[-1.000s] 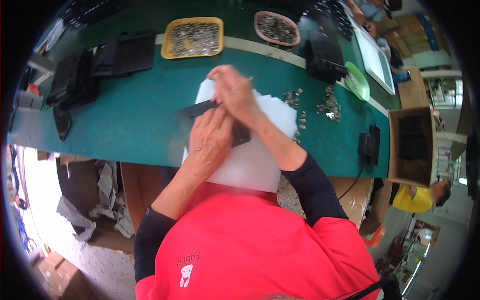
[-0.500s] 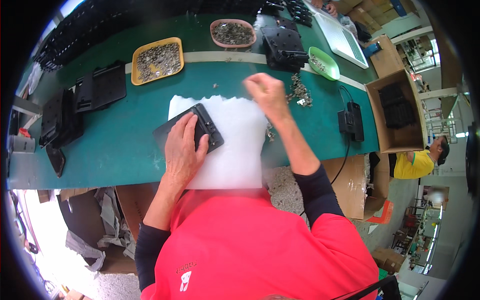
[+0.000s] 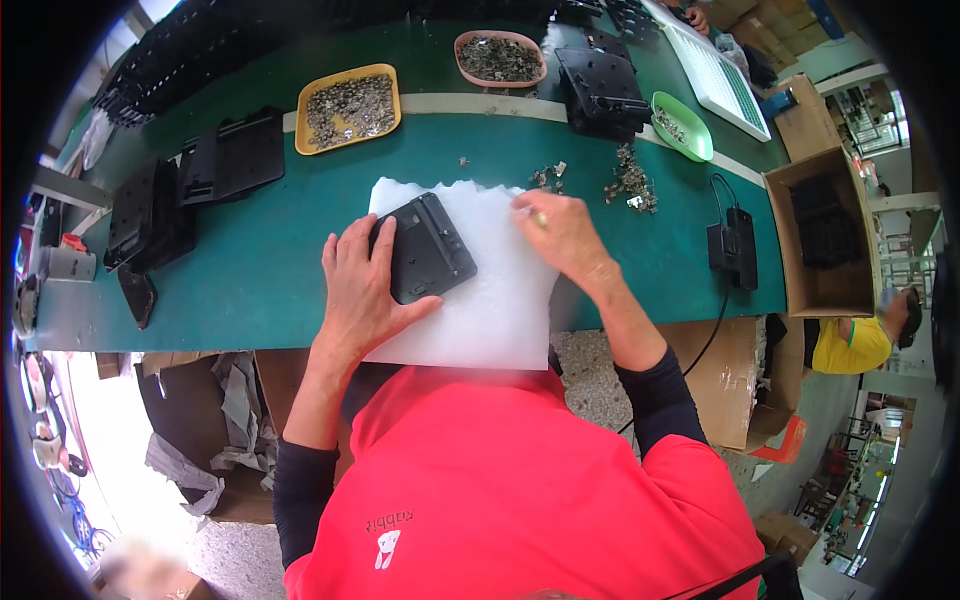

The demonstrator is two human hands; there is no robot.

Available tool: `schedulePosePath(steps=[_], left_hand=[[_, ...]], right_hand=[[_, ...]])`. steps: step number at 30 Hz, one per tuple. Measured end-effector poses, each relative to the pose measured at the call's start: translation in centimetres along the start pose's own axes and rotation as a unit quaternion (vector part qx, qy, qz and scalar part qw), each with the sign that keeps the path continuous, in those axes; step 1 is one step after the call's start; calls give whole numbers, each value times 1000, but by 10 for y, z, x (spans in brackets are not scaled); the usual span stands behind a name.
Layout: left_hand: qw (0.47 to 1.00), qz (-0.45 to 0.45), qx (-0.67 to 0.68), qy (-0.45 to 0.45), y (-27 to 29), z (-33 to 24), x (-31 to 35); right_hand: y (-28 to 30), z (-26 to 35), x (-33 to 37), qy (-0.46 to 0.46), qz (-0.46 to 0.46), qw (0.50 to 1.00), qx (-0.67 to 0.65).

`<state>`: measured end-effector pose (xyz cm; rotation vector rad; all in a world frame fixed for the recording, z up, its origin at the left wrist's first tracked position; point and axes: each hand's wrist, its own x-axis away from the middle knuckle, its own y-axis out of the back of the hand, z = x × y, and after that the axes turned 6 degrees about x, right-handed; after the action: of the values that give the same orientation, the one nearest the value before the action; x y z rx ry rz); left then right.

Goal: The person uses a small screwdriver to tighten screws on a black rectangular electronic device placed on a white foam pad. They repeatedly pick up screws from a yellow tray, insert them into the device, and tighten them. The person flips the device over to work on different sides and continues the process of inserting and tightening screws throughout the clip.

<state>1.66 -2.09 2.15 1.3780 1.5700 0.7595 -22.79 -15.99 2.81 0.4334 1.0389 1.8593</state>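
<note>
A flat black plastic housing (image 3: 425,255) lies tilted on a white foam sheet (image 3: 480,335). My left hand (image 3: 362,285) holds it by the left side, fingers along the upper left edge and thumb across the lower corner. My right hand (image 3: 562,238) hovers over the foam's upper right edge, its fingertips pinched together. Whatever sits in that pinch is too small and blurred to name. Just beyond it are a few small metal parts (image 3: 548,178), and a larger loose pile of metal parts (image 3: 630,180) lies farther right on the green table.
A yellow tray (image 3: 392,122), a pink tray (image 3: 460,60) and a green tray (image 3: 703,148) of small metal parts stand across the back. Black housings are stacked at left (image 3: 150,215) and back right (image 3: 603,90). A black power adapter (image 3: 735,245) and an open carton (image 3: 865,270) stand at right.
My right hand has come nearer, from beside the loose metal pile to the foam's edge. My left hand has shifted from on top of the housing to its left side, and the housing has turned slightly.
</note>
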Motion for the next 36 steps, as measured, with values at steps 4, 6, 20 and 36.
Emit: schedulePosePath(steps=[4,6,20,36], left_hand=[[998,-19,54,1,6,2,-8],[984,-25,166,53,16,-3,-15],[475,-19,871,126,-13,-35,-47],[785,-84,604,115,-8,-44,-102]], right_hand=[[-12,14,7,24,41,999,-1],[-13,18,6,38,34,998,-44],[-20,59,15,-143,131,863,-466],[90,-30,-43,-174,-115,848,-487]])
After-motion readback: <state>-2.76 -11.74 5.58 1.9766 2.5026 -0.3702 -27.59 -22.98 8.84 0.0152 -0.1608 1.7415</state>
